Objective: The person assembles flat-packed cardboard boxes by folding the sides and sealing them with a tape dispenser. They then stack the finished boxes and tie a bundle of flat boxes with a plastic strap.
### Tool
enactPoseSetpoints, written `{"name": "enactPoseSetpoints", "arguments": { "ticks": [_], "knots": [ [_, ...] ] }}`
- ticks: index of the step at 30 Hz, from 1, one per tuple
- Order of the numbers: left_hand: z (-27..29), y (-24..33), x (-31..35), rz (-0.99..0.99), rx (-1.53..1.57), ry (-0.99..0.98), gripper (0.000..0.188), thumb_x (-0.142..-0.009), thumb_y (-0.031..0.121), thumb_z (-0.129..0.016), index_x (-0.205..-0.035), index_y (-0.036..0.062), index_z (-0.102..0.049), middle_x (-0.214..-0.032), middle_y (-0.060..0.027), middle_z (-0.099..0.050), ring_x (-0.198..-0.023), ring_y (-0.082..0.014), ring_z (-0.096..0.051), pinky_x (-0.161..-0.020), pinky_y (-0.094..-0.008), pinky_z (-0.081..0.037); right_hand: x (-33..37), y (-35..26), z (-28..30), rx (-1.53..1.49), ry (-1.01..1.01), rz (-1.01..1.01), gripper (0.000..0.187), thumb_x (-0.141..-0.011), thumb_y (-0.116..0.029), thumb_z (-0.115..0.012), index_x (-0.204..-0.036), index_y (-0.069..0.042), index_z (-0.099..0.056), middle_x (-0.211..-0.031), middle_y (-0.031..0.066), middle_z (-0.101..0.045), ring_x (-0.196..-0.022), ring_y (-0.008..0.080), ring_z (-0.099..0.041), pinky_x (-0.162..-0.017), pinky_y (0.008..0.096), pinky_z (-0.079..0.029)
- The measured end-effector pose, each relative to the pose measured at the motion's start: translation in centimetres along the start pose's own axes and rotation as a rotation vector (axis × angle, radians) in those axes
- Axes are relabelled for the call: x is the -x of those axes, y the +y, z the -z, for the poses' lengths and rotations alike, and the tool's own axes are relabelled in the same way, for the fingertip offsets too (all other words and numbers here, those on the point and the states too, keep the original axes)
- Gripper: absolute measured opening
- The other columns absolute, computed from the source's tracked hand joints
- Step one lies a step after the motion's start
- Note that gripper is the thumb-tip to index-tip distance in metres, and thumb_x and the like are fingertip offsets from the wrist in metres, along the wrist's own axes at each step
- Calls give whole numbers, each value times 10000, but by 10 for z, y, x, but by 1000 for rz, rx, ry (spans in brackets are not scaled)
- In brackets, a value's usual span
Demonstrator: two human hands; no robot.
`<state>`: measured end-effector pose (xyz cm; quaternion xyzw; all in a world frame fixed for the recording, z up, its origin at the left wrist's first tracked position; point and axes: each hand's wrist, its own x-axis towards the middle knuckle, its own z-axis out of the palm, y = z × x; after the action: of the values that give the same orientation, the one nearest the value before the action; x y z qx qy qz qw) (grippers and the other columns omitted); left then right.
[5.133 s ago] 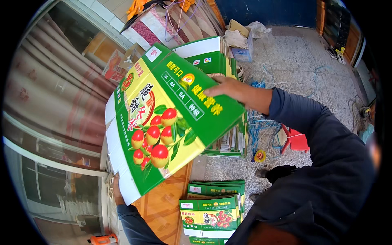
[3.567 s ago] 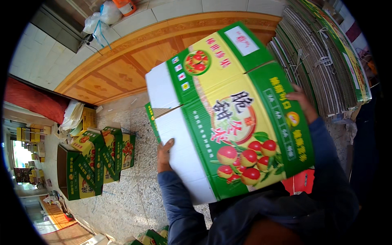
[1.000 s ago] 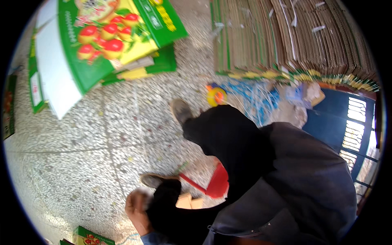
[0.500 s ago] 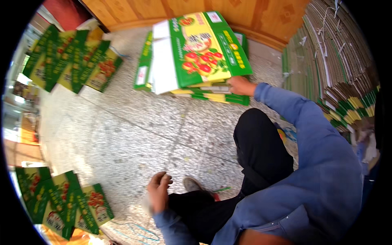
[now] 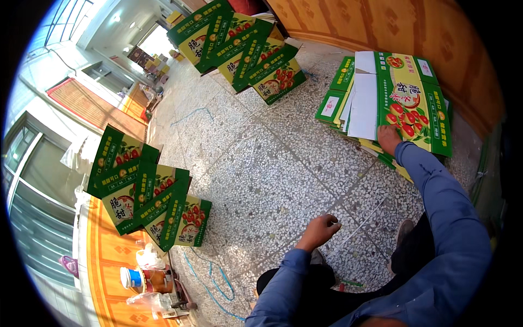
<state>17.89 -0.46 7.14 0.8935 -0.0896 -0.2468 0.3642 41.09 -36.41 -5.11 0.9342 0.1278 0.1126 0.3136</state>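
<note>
A flattened carton (image 5: 400,98), green and yellow with printed red fruit and a white flap, lies on top of a pile of similar flat cartons (image 5: 328,106) at the right. My right hand (image 5: 389,139) is closed on its near edge, close to the white flap; the fingertips are partly hidden. My left hand (image 5: 320,232) hovers over the speckled floor, well apart from the pile. Its fingers are loosely bent, with a gap at the thumb and nothing visible in them.
Green carton stacks stand fanned out at the upper left (image 5: 239,49) and left (image 5: 147,191). Blue strapping (image 5: 220,283) lies loose on the floor (image 5: 256,185). A wood-patterned panel (image 5: 381,32) runs behind the pile. A white-and-blue tub (image 5: 131,278) sits lower left.
My view has swung left, bringing in more of the room. My right hand has shifted leftward along the top carton's near edge. My left hand is still off the pile.
</note>
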Motion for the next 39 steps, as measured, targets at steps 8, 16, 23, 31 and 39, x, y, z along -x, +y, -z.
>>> {"name": "enactPoseSetpoints", "arguments": {
  "ticks": [8,16,23,31,39],
  "knots": [
    [14,-10,26,44,28,94,387,-846,315,-675,-1066,-3,-659,-959,-179,-690,-889,-291,-671,-787,-367,-518,-10,24,-15,-235,31,307,253,-855,-163,-508,-978,36,-604,-776,123,-621,-717,276,-642,-546,482,-497],
    [10,-23,30,32,37,109,375,-829,331,-672,-1026,12,-674,-923,-202,-684,-865,-344,-664,-762,-396,-521,2,28,18,-46,227,63,198,-831,-132,-554,-996,-37,-609,-790,100,-621,-756,254,-637,-570,441,-485],
    [12,-29,31,48,52,132,376,-822,341,-669,-1006,12,-681,-946,-205,-687,-903,-354,-661,-798,-408,-518,12,86,24,-133,-84,-38,122,-794,-125,-589,-877,-51,-639,-762,75,-616,-744,251,-650,-591,445,-501],
    [-2,-15,-20,261,689,74,510,-915,440,-572,-1152,-11,-603,-917,-157,-694,-764,-248,-686,-694,-396,-523,84,149,206,-488,434,578,122,-582,-161,-639,-615,-88,-548,-574,111,-517,-507,291,-545,-462,394,-437],
    [-6,18,-72,-201,1673,-213,719,-960,584,-365,-1368,-6,-426,-1263,-209,-564,-1066,-313,-628,-900,-411,-535,228,126,421,-600,627,915,173,-663,-154,-591,-648,-94,-429,-562,25,-383,-484,158,-459,-416,343,-327]
  ]
}}
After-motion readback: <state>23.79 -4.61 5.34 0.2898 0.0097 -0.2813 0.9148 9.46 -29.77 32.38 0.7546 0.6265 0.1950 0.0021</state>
